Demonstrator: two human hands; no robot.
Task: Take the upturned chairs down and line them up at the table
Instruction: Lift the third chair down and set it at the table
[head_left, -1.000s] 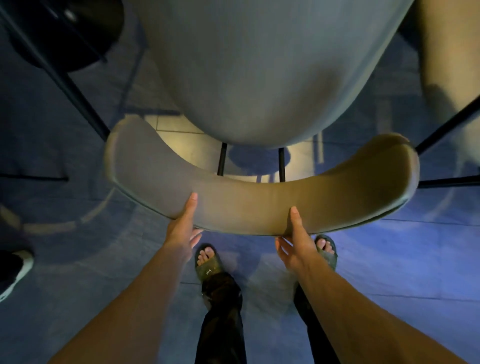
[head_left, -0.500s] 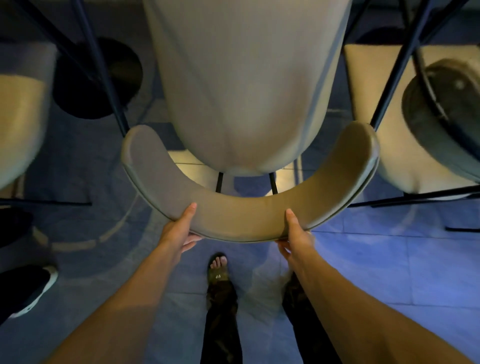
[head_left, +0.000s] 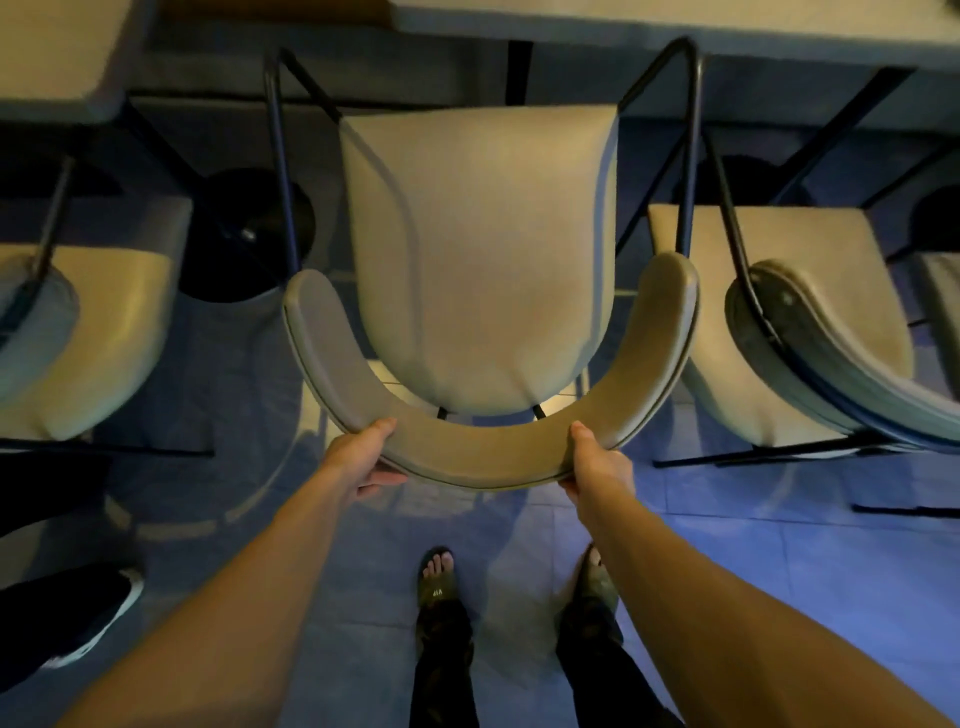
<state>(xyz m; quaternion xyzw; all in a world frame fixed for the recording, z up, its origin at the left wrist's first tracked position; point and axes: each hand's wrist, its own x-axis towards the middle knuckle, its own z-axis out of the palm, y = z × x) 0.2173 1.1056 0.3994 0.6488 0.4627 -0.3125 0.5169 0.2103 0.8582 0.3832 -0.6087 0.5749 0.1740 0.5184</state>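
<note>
Both the left hand (head_left: 363, 460) and right hand (head_left: 592, 460) gripped the beige padded chair's curved backrest (head_left: 483, 457); pushing evenly would have kept it square to the grey table edge (head_left: 675, 21).

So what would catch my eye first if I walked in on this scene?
Probably the beige chair in the middle, upright on the floor and facing the table, its curved backrest held by the left hand and the right hand. Next, the matching chairs beside it: one at left, one at right. A dark shoe shows at the lower left.
</note>
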